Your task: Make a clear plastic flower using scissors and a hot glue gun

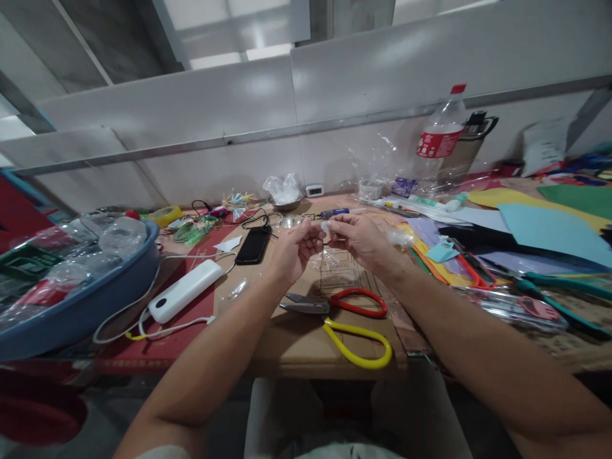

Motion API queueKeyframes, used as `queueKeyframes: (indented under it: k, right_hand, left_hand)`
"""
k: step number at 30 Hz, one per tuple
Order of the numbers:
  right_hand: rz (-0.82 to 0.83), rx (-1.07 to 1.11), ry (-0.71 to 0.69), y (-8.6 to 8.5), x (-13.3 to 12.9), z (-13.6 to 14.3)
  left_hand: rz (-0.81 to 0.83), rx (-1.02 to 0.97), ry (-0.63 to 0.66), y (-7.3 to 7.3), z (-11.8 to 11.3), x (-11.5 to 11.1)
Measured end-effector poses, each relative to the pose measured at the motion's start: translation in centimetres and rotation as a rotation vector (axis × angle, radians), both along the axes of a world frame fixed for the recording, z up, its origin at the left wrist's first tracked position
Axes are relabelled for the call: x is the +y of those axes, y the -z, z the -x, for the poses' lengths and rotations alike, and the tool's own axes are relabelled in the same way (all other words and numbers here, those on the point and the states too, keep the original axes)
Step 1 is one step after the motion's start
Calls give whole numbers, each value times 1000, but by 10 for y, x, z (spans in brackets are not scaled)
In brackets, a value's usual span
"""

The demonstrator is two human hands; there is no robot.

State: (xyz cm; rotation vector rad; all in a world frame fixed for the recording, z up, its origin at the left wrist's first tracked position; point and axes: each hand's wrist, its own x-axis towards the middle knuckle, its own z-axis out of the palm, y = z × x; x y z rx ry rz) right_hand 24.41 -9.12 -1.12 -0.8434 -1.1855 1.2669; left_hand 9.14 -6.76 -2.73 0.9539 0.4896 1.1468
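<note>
Pinching a small, whitish, translucent piece (pixel 325 227) in the right hand (pixel 356 236), toward its nine o'clock; toward three from the narrowly curled left hand (pixel 297 247). Cannot tell left-hand contents or the piece's long axis.

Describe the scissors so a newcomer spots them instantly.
Go right from the blue basin to the brown cardboard. The open scissors lie on its near part. One handle loop is red, the other yellow, unlike the teal-handled tool farther right.

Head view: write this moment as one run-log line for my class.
left hand: fingers curled, grip unclear | right hand: pinches small pale piece | scissors: on cardboard, handles spread | phone: screen dark
</note>
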Motion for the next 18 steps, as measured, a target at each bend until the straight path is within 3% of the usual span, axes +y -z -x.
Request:
queueKeyframes:
  k: [18]
  right_hand:
    - [59, 65, -69, 2, 1, -3]
  left_hand:
    - [132, -34, 25, -5, 0, 0]
